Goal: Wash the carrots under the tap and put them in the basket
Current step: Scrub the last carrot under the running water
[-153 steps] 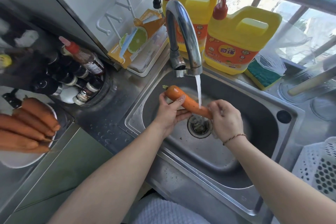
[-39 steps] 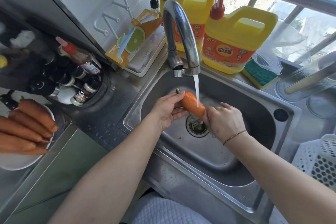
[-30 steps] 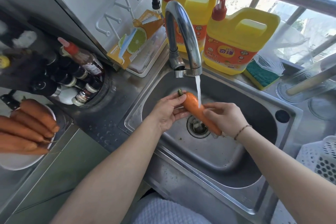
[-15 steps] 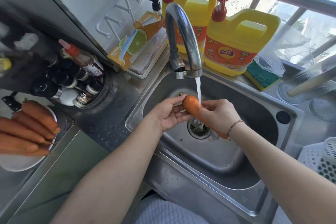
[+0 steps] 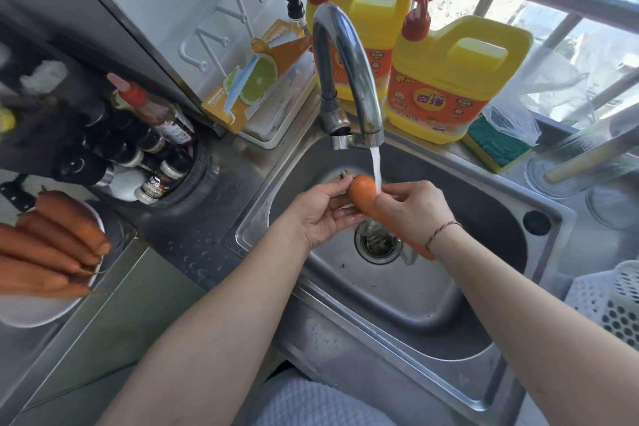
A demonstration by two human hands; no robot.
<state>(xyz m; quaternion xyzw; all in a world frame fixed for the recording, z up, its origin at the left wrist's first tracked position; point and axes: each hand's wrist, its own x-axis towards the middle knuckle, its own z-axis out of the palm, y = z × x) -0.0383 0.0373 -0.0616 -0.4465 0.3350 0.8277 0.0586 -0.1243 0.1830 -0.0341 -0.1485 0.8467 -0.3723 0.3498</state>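
Observation:
An orange carrot [image 5: 362,191] lies slanted over the steel sink [image 5: 415,290], its thick end up under the water running from the curved tap [image 5: 345,55]. My left hand [image 5: 320,214] holds the thick end from the left, fingers curled against it. My right hand [image 5: 415,207] wraps the carrot's middle; the thin tip pokes out below my wrist. A white perforated basket [image 5: 612,297] stands at the right edge. Several more carrots [image 5: 52,245] lie on a white plate [image 5: 31,311] at the far left.
Two yellow detergent jugs [image 5: 453,79] and a green sponge [image 5: 498,145] stand behind the sink on the sill. An orange box [image 5: 256,79] sits in a tray left of the tap. Sauce bottles [image 5: 152,149] crowd the counter's left. A glass container [image 5: 587,166] stands at the right.
My right hand has slid up the carrot toward the thick end, then stayed wrapped round it; the carrot has tilted steeper, tip pointing lower right. Water keeps running.

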